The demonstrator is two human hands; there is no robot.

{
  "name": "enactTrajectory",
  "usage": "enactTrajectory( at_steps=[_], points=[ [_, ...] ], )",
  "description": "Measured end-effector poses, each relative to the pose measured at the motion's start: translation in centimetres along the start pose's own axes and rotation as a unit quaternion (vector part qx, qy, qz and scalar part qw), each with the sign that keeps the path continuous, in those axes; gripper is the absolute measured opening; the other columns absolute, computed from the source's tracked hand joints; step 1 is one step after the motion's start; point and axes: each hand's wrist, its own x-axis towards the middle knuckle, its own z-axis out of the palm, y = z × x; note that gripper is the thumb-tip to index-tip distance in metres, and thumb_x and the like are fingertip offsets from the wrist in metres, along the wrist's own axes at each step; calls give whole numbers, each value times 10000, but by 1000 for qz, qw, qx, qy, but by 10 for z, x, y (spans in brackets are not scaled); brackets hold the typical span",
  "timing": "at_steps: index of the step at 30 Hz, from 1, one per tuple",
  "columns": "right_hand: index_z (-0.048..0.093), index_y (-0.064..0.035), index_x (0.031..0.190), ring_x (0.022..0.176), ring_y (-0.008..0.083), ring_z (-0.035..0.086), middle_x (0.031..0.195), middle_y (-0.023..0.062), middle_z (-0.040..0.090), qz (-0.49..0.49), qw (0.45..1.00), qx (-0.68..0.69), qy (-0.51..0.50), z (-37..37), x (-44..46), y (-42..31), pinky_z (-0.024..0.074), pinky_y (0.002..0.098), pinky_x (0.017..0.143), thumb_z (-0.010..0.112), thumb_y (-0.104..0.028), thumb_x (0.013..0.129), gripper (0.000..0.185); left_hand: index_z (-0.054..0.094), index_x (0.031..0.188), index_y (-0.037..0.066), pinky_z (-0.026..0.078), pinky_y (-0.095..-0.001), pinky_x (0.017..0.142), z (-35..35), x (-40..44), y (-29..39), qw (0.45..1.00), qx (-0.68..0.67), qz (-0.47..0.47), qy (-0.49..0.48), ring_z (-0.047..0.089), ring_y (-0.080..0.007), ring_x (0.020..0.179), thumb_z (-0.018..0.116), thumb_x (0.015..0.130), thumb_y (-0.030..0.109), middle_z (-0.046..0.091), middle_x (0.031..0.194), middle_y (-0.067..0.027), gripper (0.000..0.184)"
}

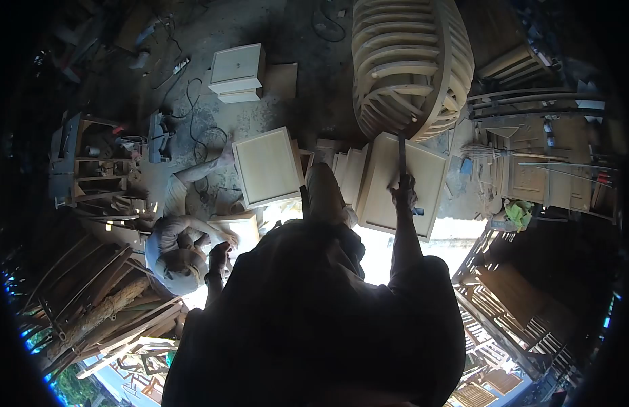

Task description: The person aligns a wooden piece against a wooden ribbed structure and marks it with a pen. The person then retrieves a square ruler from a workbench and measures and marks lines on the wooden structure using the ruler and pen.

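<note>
My right hand (404, 192) is closed around a long, dark, narrow tool (402, 156) that lies over a pale wooden panel (423, 173) on the right. What kind of tool it is cannot be made out. My left hand (219, 258) is at the lower left, dark and small, near a pale board (236, 229); its fingers are too dim to read. Between the two sides stands another pale box-like wooden piece (268, 168), near my knee. Behind the right panel, more pale wooden pieces (351, 169) stand side by side.
A person (175, 254) crouches at the left, with a hand on the pale board. A large slatted wooden frame (409, 68) stands ahead. Further off is a pale wooden box (237, 66). Cables (192, 102) lie on the floor, and wood scraps (111, 305) are piled at lower left.
</note>
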Motion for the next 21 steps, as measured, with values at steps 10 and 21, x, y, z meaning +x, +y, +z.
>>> enactTrajectory(
  at_steps=[10,21],
  points=[
    [421,-158,1196,949,427,666,1414,115,432,38,999,-39,1,-2,4,-15,543,545,806,831,-241,712,640,647,1180,37,486,-314,556,9,40,-70,992,-96,-71,41,585,-136,635,607,941,279,711,940,-108,343],
    [429,-145,1262,966,397,665,1354,139,480,63,993,-88,-50,-16,8,-23,537,514,814,870,-259,673,745,669,1119,56,449,-268,508,16,15,9,990,-127,-5,61,547,-112,570,660,915,258,701,853,-81,287]
  ],
)
